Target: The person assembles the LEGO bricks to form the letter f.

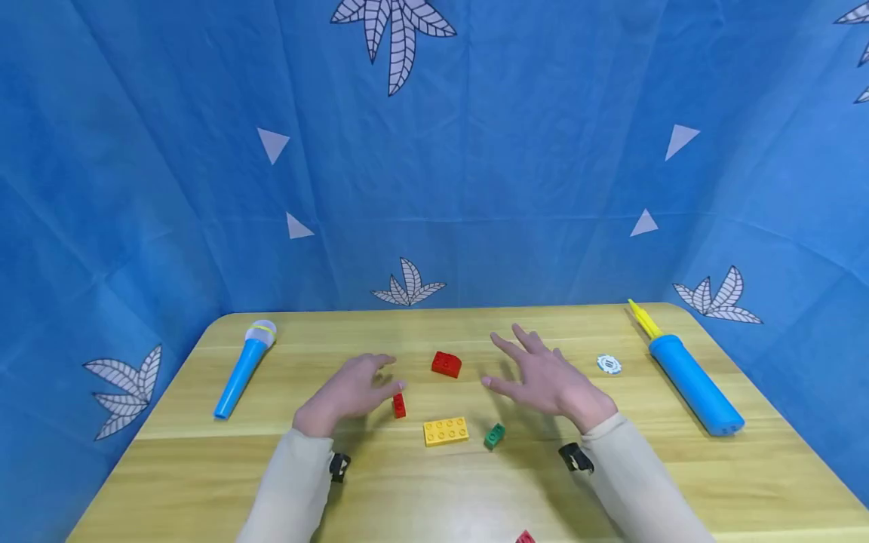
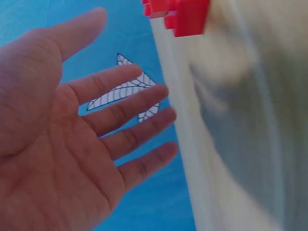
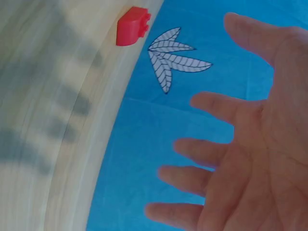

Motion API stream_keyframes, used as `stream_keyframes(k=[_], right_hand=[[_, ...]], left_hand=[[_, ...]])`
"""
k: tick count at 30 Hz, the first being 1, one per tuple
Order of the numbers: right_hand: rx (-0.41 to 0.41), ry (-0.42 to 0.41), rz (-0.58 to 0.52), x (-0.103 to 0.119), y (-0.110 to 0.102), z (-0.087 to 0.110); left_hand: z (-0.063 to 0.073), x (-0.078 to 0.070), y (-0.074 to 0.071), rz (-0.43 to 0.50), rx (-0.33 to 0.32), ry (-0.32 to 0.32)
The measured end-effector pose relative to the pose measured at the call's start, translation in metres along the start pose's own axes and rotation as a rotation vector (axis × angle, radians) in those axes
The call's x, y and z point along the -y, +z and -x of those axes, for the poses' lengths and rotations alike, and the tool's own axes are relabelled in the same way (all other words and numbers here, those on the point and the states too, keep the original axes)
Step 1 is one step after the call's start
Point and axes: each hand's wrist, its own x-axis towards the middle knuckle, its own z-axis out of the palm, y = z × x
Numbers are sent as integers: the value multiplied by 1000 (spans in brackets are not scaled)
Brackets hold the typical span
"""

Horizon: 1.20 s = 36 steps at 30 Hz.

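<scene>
My left hand [image 1: 349, 390] hovers over the table with fingers spread, holding nothing; its thumb is right by a small red brick [image 1: 399, 406]. The left wrist view shows the bare left palm [image 2: 62, 139]. To the right, my right hand [image 1: 548, 379] is likewise raised, fingers apart and palm [image 3: 260, 163] bare in its wrist view. Between the hands lie a larger red brick [image 1: 446, 364] with a sloped end, also seen as a red brick [image 3: 131, 28] in the right wrist view, a yellow brick [image 1: 446, 431] with two rows of studs, and a small green brick [image 1: 495, 436].
A blue toy microphone [image 1: 246, 369] lies on the table's left side. On the right are a white round chip [image 1: 609, 364] and a blue hand pump [image 1: 695, 385] with a yellow nozzle. Another red piece [image 1: 525, 537] shows at the bottom edge. A blue cloth [image 1: 475, 166] hangs behind the table.
</scene>
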Motion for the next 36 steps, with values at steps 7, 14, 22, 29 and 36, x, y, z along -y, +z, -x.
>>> stream_keyframes(k=[7, 14, 22, 29, 36], right_hand=[[21, -60, -40, 11, -3, 26], [57, -239, -23, 31, -5, 58], [238, -314, -16, 38, 4, 85], [426, -251, -63, 34, 15, 96], [466, -299, -82, 29, 25, 98]], left_hand=[[0, 1, 9, 24, 15, 5], [2, 0, 15, 16, 24, 10], [4, 6, 21, 23, 24, 28], [2, 7, 25, 15, 7, 47], [0, 6, 27, -1, -6, 16]])
